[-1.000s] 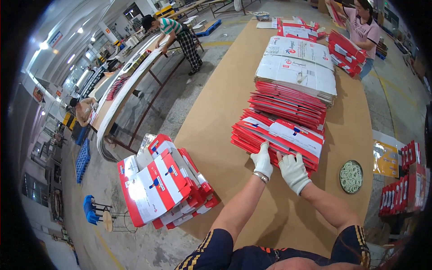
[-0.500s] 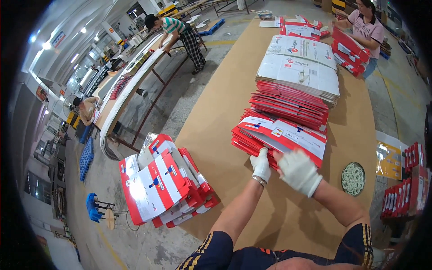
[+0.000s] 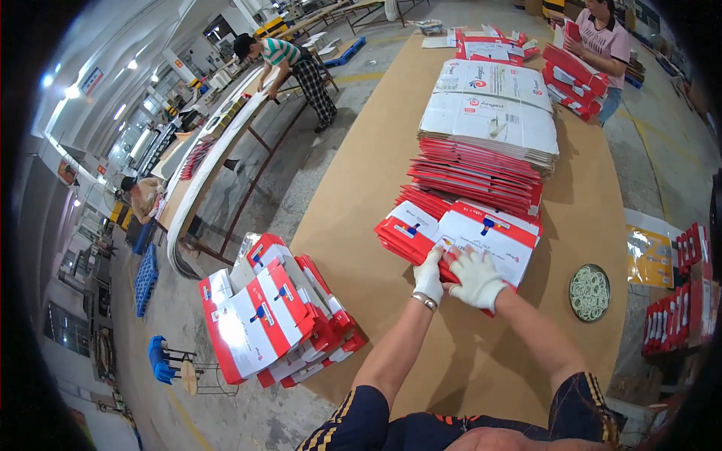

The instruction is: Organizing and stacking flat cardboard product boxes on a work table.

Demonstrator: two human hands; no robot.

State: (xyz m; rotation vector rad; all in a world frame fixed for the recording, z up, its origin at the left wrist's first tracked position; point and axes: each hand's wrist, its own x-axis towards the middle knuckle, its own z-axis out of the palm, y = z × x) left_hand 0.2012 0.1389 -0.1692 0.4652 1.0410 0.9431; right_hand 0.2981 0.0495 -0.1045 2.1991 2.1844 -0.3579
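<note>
On the table, the top red-and-white carton sits under the right hand, spread open seemingly to steady it, while the left hand curls at the pile's near edge, grip unclear.

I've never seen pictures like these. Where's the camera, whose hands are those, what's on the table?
No machine here: these are a person's left hand and right hand in white gloves. A head-worn camera looks down; its wide lens bends straight edges. The brown table bears red-and-white cartons, a white bundle farther back and, at right, pale rings in a round dish. The left hand touches the near cartons' edge; the right lies spread on top; whether the left grips is unclear.
</note>
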